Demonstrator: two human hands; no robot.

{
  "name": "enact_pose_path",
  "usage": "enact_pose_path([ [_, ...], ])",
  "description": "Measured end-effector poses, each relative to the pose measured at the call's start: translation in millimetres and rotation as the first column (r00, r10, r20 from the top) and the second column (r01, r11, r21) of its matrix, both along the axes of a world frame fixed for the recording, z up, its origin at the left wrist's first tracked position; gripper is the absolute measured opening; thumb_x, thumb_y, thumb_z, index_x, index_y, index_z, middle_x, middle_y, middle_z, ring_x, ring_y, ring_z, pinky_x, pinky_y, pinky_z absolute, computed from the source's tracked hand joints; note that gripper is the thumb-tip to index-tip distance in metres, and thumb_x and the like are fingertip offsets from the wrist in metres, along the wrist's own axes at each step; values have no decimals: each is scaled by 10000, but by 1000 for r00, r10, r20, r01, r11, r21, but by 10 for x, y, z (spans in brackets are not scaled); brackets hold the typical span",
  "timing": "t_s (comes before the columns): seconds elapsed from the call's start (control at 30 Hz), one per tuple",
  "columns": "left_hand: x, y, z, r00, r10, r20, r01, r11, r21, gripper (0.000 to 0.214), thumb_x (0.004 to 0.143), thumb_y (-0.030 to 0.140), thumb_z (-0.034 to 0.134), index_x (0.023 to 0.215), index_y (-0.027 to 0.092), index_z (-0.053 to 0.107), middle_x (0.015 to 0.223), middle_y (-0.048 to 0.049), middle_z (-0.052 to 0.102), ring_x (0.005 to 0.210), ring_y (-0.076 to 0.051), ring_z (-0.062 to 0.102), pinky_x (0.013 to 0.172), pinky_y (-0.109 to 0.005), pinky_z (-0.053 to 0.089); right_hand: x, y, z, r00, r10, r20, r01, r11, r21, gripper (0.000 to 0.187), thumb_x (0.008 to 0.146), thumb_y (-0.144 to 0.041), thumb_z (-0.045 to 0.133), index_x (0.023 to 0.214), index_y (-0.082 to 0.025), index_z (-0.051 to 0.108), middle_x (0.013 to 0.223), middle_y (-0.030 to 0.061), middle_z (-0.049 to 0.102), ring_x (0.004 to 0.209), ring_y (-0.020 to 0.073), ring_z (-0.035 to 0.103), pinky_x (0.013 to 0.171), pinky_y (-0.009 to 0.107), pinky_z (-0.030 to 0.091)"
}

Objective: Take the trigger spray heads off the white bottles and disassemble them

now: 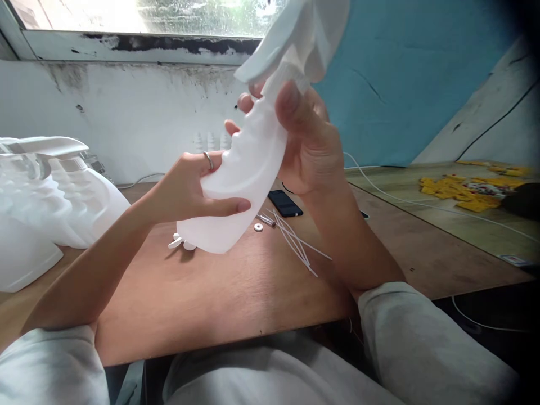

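Note:
I hold a white plastic spray bottle (244, 180) tilted in the air above the wooden table (236, 292). My left hand (189, 185), with a ring on one finger, is wrapped round the bottle's lower body. My right hand (307, 140) is closed round the bottle's neck, just under the white trigger head (304, 39). Under the bottle, on the table, lie thin white tubes (295, 242), a small white ring (259, 227), a small metal piece (265, 220) and a white plastic part (179, 243).
Several white bottles with trigger heads (46, 197) are piled at the left. A black phone (286, 203) lies behind the tubes. A white cable (422, 205) runs across to the right, past yellow pieces (468, 194) on a second tabletop. A wall and window stand behind.

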State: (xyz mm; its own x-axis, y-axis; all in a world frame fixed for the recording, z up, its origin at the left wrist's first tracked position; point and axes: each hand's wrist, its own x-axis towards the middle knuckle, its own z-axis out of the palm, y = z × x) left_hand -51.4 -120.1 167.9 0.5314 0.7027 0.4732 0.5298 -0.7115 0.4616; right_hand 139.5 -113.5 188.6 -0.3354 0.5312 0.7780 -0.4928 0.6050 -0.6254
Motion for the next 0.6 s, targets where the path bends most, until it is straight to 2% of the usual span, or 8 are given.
enact_pose_path([
  [0.07, -10, 20, -2, 1000, 5, -5, -5, 1000, 0, 491, 672, 585, 685, 957, 193, 607, 819, -32, 625, 823, -218, 638, 617, -274, 538, 10, -37, 3, 997, -82, -9, 82, 996, 19, 148, 858, -338, 601, 983, -260, 592, 1028, -8, 601, 1061, 150, 565, 968, 282, 490],
  [0.17, -36, 55, -1, 999, 25, -22, -25, 1000, 7, 474, 684, 567, 690, 967, 196, 606, 832, -34, 627, 848, -225, 639, 627, -274, 539, 25, -67, 20, 999, -40, 31, 39, 999, 22, 197, 931, -336, 469, 1078, -249, 567, 1126, 3, 606, 1134, 149, 550, 992, 298, 481],
  [0.33, -49, 86, 10, 999, 5, -33, -6, 999, -32, 492, 681, 559, 702, 1005, 198, 620, 814, -22, 626, 845, -227, 641, 628, -277, 540, 57, 25, 30, 978, -207, 30, 204, 977, 60, 129, 818, -361, 633, 910, -278, 601, 1101, -33, 639, 1095, 177, 597, 1002, 311, 493],
  [0.43, -96, 96, 40, 999, -50, -20, 47, 994, -103, 473, 695, 536, 702, 1024, 203, 636, 841, -25, 644, 815, -215, 650, 597, -264, 533, 103, 66, 54, 990, -139, -17, 140, 988, 60, 152, 794, -263, 618, 940, -296, 593, 1079, -58, 655, 1093, 156, 607, 1003, 298, 492],
  [0.5, -163, 103, 76, 989, -120, -83, 101, 974, -204, 428, 683, 501, 728, 994, 216, 653, 843, -27, 661, 756, -197, 654, 550, -249, 520, 163, 41, 106, 993, -56, -104, 60, 998, 32, 165, 888, -197, 463, 950, -286, 588, 1080, -84, 647, 1080, 100, 610, 1041, 277, 462],
  [0.57, -240, 128, 116, 962, -186, -200, 117, 942, -313, 373, 661, 469, 760, 921, 219, 667, 799, -29, 664, 665, -176, 641, 485, -234, 489, 260, -11, 188, 976, -46, -212, 49, 999, 11, 405, 976, -141, 220, 912, -269, 599, 1079, -111, 638, 1040, 42, 615, 1049, 237, 441],
  [0.6, -276, 157, 131, 951, -194, -240, 103, 933, -345, 359, 658, 465, 765, 898, 216, 666, 779, -30, 661, 631, -168, 631, 464, -231, 473, 326, -35, 233, 960, -85, -266, 85, 996, -12, 534, 994, -134, 106, 889, -267, 612, 1066, -119, 637, 1027, 21, 615, 1035, 209, 438],
])
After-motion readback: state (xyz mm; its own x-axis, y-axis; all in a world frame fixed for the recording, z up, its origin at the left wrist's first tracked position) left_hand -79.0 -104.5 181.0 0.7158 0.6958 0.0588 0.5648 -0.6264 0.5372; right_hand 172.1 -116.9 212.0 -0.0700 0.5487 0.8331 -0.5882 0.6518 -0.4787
